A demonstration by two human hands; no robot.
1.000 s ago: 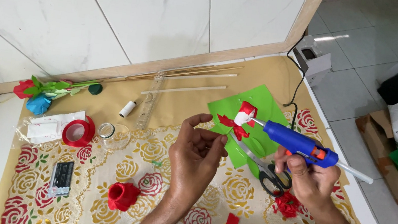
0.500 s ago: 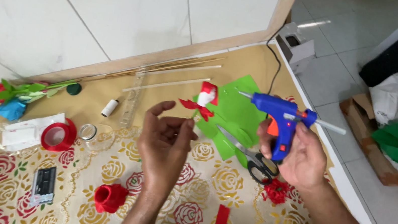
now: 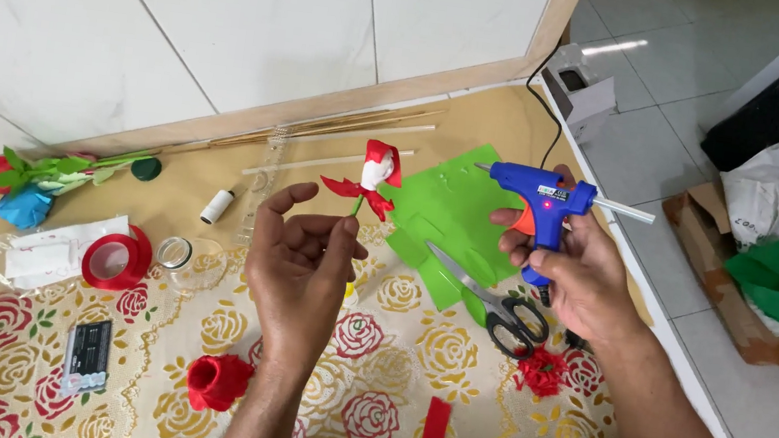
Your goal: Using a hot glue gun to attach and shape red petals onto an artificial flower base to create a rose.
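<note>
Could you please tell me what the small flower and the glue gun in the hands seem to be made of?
The flower, pinched by the left hand, looks like matte red and white paper or ribbon: thin, creased petals. The glue gun in the right hand looks like smooth blue moulded plastic with an orange trigger.

I see a home floor used for crafts: white floor tiles [image 3: 187, 16], a rose-patterned mat [image 3: 371, 365], a cardboard box [image 3: 729, 281] alongside.

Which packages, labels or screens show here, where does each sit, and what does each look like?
Clear plastic packet: left on the mat, beside the red tape roll; flat, with white and red contents.
Small dark card: lower left on the mat; rectangular, black with pale print.
Label on the blue glue gun: on its barrel, held in the right hand; small, pale.
Cardboard box: floor at right; brown, open.
No screens.
</note>
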